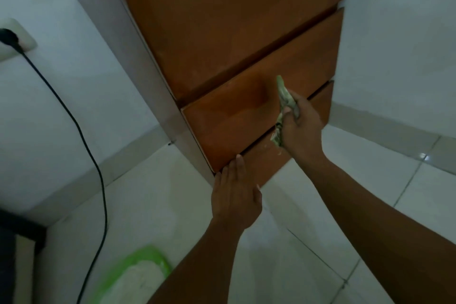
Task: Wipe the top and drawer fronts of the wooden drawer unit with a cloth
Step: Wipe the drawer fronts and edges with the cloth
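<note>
Head view, looking steeply down a wooden drawer unit [234, 39] standing against a pale wall. Orange-brown drawer fronts, grey side panel on its left.

Right hand [299, 128]: grip closed tight around a bunched cloth [283, 104], greenish with a pattern. Cloth sticks out above the fist and hangs below it. The fist sits at the right part of the second-lowest drawer front [246, 109], the cloth against or just off the wood; contact cannot be told for sure. A darker patch shows on the wood just left of the grip.

Left hand [234, 192]: flat and open, holding nothing, fingers together. Fingertips touch the lower left corner of that same drawer front, where it meets the lowest drawer front [266, 163]. This hand lies below and left of the right grip, apart from it.

Pale flecks on the lowest drawer front, just below the cloth.

Floor [320, 205]: light glossy tiles, under both forearms. A green mat [138, 276] with a white centre lies well left and below the left hand. Farther left, a black cable [81, 136] runs down the wall from a plug in a white wall socket [17, 39]. Dark furniture edge at the far lower left, unclear.
</note>
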